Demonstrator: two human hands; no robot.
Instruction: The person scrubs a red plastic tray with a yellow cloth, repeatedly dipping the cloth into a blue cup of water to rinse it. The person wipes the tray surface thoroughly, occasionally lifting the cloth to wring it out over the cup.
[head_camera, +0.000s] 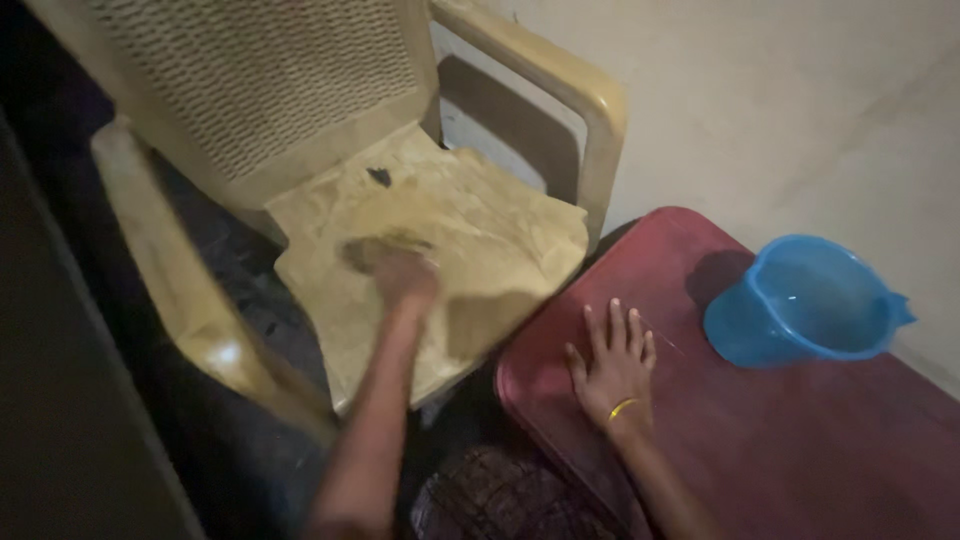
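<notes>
My left hand (400, 272) is blurred with motion and presses a dull cloth or scrubber (380, 247) against the wet, soapy seat of a beige plastic armchair (520, 75). The seat (480, 220) is smeared with dirty foam. My right hand (612, 362) lies flat, fingers spread, on a dark red plastic stool or table top (800, 440). It wears a yellow bangle at the wrist and holds nothing.
A blue plastic jug (805, 300) with water in it stands on the red top at the far right. A pale floor lies behind. A dark wall or panel (70, 400) runs along the left. Dark patterned fabric (500, 500) shows at the bottom.
</notes>
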